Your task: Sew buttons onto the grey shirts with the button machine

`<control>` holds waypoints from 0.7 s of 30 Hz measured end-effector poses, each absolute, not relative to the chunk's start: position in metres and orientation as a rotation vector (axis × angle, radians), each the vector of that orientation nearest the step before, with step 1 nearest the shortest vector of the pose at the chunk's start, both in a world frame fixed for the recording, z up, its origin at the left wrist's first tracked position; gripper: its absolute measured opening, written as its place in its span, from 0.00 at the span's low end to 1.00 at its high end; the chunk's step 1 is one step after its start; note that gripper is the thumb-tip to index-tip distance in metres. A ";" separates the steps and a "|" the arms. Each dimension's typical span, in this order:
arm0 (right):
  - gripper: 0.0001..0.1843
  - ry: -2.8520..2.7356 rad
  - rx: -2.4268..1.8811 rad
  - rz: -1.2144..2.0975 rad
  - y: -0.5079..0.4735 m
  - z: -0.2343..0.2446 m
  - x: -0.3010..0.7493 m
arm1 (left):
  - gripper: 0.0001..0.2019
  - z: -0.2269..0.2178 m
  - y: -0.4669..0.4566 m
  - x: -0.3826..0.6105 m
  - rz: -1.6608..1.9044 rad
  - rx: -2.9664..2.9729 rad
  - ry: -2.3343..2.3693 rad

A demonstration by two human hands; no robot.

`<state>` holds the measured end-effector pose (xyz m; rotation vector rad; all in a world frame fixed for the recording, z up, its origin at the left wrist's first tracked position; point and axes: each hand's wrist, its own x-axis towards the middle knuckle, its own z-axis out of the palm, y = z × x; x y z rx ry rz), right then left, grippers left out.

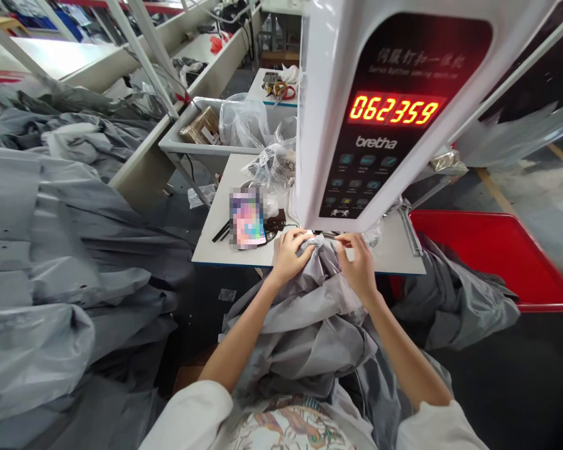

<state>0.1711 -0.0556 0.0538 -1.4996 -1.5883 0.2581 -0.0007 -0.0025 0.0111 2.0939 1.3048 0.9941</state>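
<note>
Our left hand (288,255) and right hand (359,265) pinch the gray cloth (304,325) beside the machine (351,169) at the table's (234,178) near edge; a loose grip could let it slip.

Head cam, fwd/down, close above L hand (288,256) & R hand (359,265)

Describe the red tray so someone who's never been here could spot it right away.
Start at the white bretha machine with its glowing red counter, standing on a white table. Past the person's right hand, just right of that table, lies the tray, the only large bright red thing, with grey fabric draped over its near edge.
</note>
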 end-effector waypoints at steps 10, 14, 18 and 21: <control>0.10 -1.625 -1.742 0.189 -0.026 0.041 0.272 | 0.12 0.009 -0.002 0.002 1.024 2.103 1.329; 0.13 -1.918 -1.832 0.281 -0.005 0.037 0.274 | 0.11 0.009 -0.003 0.002 1.002 2.117 1.341; 0.14 -2.010 -1.936 0.260 0.001 0.034 0.275 | 0.12 0.008 -0.003 0.001 0.976 2.122 1.356; 0.16 -2.014 -1.942 0.243 0.001 0.033 0.276 | 0.12 0.008 -0.003 0.001 0.959 2.122 1.351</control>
